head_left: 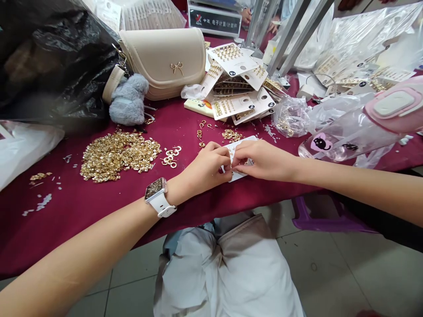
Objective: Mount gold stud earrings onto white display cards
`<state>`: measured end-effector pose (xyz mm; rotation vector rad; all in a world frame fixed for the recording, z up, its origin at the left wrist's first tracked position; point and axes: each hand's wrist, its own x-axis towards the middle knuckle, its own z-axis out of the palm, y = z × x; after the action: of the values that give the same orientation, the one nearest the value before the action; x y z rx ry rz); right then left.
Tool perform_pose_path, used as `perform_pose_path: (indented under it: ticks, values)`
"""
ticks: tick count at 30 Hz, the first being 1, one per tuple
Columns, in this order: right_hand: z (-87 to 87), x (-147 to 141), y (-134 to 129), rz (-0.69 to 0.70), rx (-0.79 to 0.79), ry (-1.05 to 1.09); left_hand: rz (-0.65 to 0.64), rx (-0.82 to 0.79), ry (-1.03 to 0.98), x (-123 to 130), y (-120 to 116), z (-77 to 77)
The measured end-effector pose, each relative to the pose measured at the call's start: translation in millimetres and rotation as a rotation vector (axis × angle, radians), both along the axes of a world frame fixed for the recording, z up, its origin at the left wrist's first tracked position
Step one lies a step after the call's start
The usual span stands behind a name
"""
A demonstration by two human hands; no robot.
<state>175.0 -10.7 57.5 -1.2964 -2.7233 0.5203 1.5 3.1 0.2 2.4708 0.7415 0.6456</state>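
Note:
My left hand [206, 166] and my right hand [261, 160] meet over a small white card [243, 141], pinching it between their fingertips. Whatever the fingers are working at on the card is hidden by them. A small heap of gold findings [231, 135] lies just beyond my fingers, with a few gold rings [171, 156] to the left of my left hand. Farther left spreads a large pile of gold pieces [117, 155]. A white smartwatch [157, 196] sits on my left wrist. Beyond the hands rests a loose stack of white cards with gold jewellery [233, 83].
A maroon tablecloth [49, 229] covers the table. Around it are a black plastic bag [56, 57], beige handbag [161, 64], grey plush toy [128, 100], and clear plastic bags [357, 44]. A bottle with a pink cap [363, 127] lies at right. Another person's hands [261, 20] show behind metal posts.

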Motion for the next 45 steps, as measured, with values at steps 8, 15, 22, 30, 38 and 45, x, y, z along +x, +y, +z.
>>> perform_pose_path:
  ticks: [8, 15, 22, 30, 38, 45]
  values:
    - [0.3, 2.5, 7.1, 0.057, -0.036, 0.058, 0.021, -0.054, 0.047, 0.4, -0.4, 2.7]
    - [1.8, 1.6, 8.4, 0.05, -0.067, 0.035, 0.027, -0.087, 0.07, 0.5, -1.6, 4.5]
    - [3.7, -0.9, 12.5, 0.042, -0.109, -0.01, 0.022, -0.077, 0.08, 0.7, -1.6, 4.1]
    - [7.3, -2.6, 12.6, 0.097, -0.061, -0.141, 0.012, -0.052, 0.055, -0.8, -1.3, 1.2]
    - [9.5, -6.0, 9.5, 0.216, 0.126, -0.283, 0.036, -0.044, 0.061, 2.0, -0.8, 1.3]
    - [6.2, -0.8, 7.2, 0.353, 0.271, -0.28, 0.045, -0.012, 0.069, 1.7, -1.4, 4.4]
